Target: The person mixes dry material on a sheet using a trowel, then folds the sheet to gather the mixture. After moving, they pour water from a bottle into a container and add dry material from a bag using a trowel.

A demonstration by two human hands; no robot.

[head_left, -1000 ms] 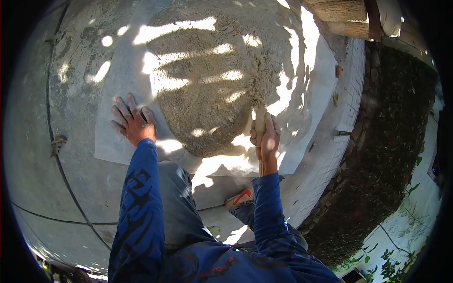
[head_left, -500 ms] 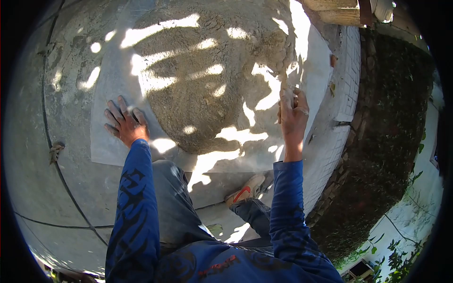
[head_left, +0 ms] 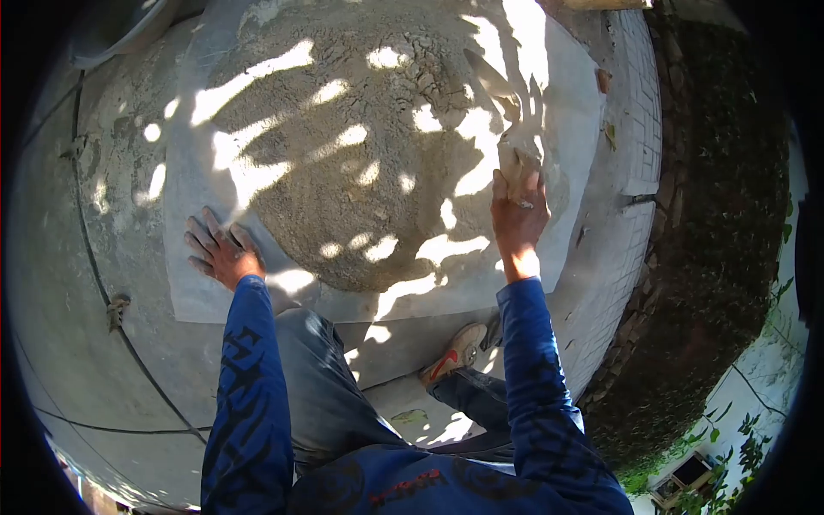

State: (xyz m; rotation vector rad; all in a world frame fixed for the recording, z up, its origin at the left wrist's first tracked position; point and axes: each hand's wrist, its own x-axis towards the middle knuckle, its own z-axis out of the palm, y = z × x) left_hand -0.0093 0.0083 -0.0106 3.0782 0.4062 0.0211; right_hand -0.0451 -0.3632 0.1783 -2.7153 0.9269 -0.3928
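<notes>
A wide grey-brown mound of mortar (head_left: 343,189) lies on a pale flat sheet (head_left: 562,146), cracked and lumpy at its far side. My right hand (head_left: 520,210) grips a trowel (head_left: 495,86) by its handle, at the right edge of the mound. The trowel's blade points away from me and is smeared with mortar. My left hand (head_left: 226,253) rests palm down on the sheet, left of the mound, its fingers spread and dusty. Bright sun patches hide some of the detail around the blade.
A grey tub (head_left: 124,34) shows at the far left. A dark cord (head_left: 129,343) runs along the concrete floor. To the right are a strip of pale paving (head_left: 639,146) and a dark planted bed (head_left: 721,215). My shoe (head_left: 455,352) stands near the sheet's front edge.
The trowel blade has come into clearer view, pointing up and left beyond my right hand. My left hand stays on the sheet. The view has shifted, bringing the tub into sight.
</notes>
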